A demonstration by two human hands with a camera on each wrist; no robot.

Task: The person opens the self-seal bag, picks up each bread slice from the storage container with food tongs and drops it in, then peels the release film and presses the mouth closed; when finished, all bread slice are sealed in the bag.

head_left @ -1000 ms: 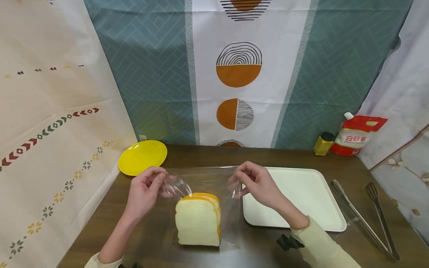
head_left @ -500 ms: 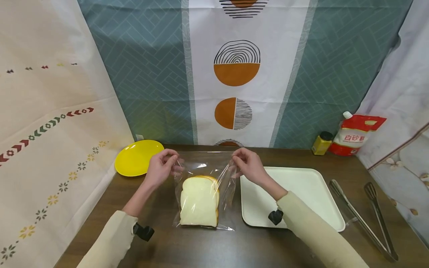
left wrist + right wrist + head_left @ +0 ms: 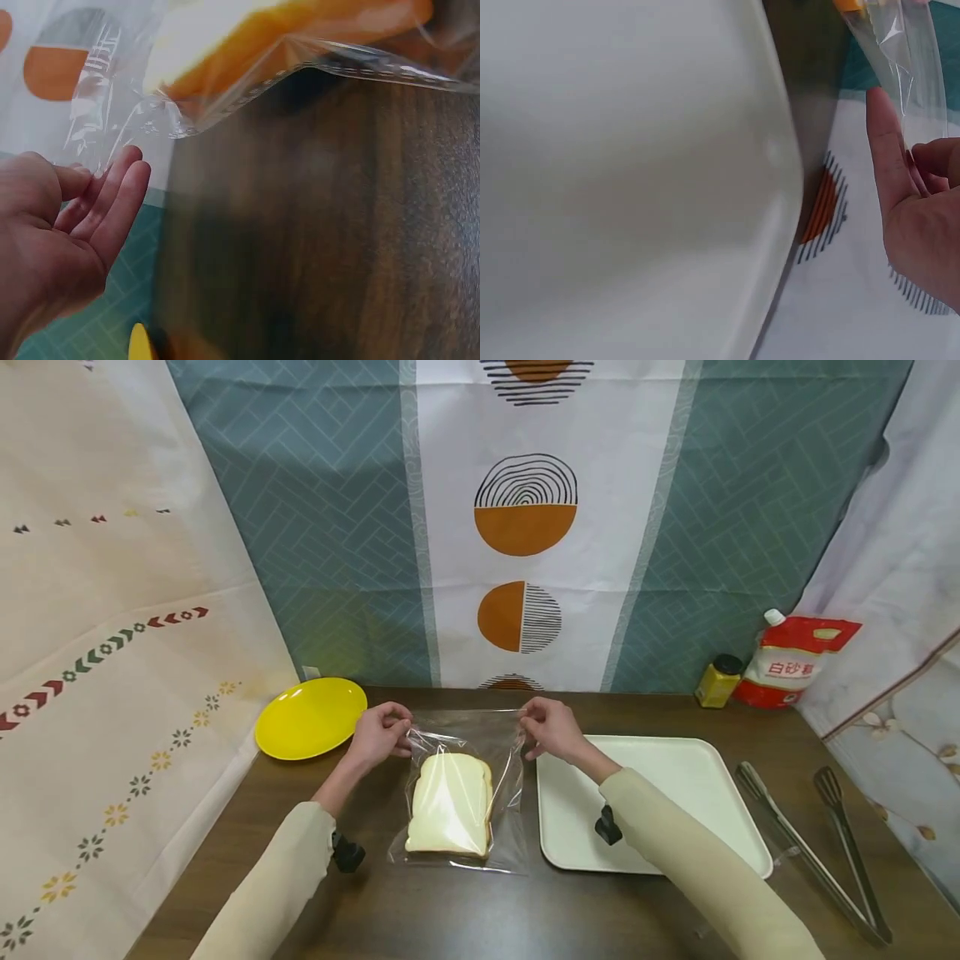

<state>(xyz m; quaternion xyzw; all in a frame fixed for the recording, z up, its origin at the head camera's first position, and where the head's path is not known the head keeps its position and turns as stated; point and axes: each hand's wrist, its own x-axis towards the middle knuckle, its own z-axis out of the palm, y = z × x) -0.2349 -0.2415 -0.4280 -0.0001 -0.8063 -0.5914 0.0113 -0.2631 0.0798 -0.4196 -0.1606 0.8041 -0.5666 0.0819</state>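
A clear plastic bag [image 3: 510, 835] with slices of bread [image 3: 450, 802] inside it lies at the middle of the table. My left hand [image 3: 382, 732] pinches the bag's far left corner between thumb and fingers. At the far right corner, my right hand [image 3: 551, 728] pinches the film the same way. In the left wrist view the bag's edge runs from the left fingertips [image 3: 124, 161] past the orange crust of the bread [image 3: 300, 37]. The right wrist view shows the film [image 3: 904, 75] gathered at the right thumb and fingers.
A white tray [image 3: 652, 802] lies right of the bag, under the right forearm. A yellow plate [image 3: 311, 718] is at the back left. Metal tongs [image 3: 813, 860] lie at the right. A yellow jar [image 3: 720, 682] and a red-and-white pouch [image 3: 787, 664] stand at the back right.
Both hands have moved away from me with the bag, carrying the bread farther back. Over the last half second the left hand has shifted right, and the bag lies flatter.
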